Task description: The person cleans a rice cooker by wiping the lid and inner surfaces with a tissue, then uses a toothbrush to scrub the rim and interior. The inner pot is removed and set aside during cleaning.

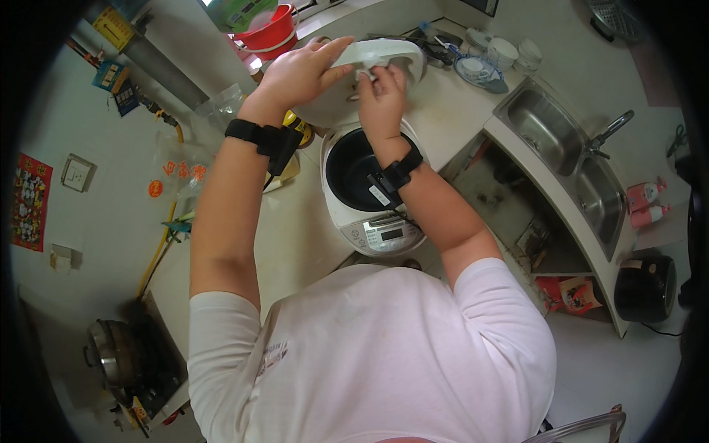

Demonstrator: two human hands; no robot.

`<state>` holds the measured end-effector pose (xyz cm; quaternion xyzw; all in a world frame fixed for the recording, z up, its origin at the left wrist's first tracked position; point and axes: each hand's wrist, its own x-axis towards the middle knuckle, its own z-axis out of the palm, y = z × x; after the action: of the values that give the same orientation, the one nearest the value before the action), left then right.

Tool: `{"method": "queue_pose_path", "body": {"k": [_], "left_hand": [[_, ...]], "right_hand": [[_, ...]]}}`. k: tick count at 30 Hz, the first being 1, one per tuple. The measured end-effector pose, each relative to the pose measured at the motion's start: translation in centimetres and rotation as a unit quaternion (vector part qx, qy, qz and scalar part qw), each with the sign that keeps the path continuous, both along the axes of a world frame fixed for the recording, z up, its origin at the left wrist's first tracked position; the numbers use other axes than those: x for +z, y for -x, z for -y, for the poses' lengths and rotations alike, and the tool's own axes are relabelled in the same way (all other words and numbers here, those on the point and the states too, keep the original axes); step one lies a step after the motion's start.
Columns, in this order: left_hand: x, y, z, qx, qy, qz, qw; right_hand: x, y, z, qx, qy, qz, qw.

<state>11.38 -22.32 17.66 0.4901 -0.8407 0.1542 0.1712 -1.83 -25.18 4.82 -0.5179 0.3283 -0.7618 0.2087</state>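
A white rice cooker (338, 213) stands on the counter before me with its lid (407, 51) raised. Its black inner pot (352, 166) sits in the body, partly covered by my right forearm. My left hand (307, 69) holds the lid by its upper left edge, thumb on the inner side. My right hand (385, 99) reaches over the pot to the lid's inside, pinching a small white cloth or tissue (368, 72) against it. The fingertips partly hide that white piece.
A red bucket (268, 36) stands behind the lid at left. Bowls (503, 52) and a blue-patterned dish (493, 77) sit back right, beside a steel double sink (545, 119). A yellow-labelled jar (299, 128) is left of the cooker. A metal pot (113, 354) stands on the stove at lower left.
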Motion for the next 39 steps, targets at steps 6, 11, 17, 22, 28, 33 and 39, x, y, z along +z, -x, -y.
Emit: {"method": "queue_pose_path", "body": {"k": [6, 11, 17, 22, 28, 33, 39], "left_hand": [[0.7, -1.0, 1.0, -0.051, -0.055, -0.029, 0.997], [0.5, -0.7, 0.9, -0.013, -0.052, -0.018, 0.998], [0.3, -0.7, 1.1, -0.021, -0.044, -0.02, 0.999], [0.2, -0.7, 0.9, -0.001, -0.04, -0.008, 0.999], [0.3, -0.1, 0.0, 0.004, -0.028, -0.016, 0.999], [0.2, -0.1, -0.4, 0.004, -0.021, 0.002, 1.0], [0.3, -0.2, -0.1, 0.003, -0.022, -0.002, 1.0]], "right_hand": [[0.8, -2.3, -1.2, -0.053, 0.076, -0.239, 0.967], [-0.7, -5.8, -1.7, 0.014, 0.059, -0.347, 0.936], [-3.4, -5.6, -1.6, 0.064, 0.024, -0.439, 0.896], [-5.9, -4.2, -0.5, 0.079, -0.006, -0.5, 0.862], [-7.3, -0.3, 2.3, 0.045, -0.13, -0.566, 0.813], [-6.9, 4.5, 4.0, -0.019, -0.033, -0.636, 0.771], [-8.5, 1.5, 3.5, -0.022, -0.061, -0.58, 0.812]]}}
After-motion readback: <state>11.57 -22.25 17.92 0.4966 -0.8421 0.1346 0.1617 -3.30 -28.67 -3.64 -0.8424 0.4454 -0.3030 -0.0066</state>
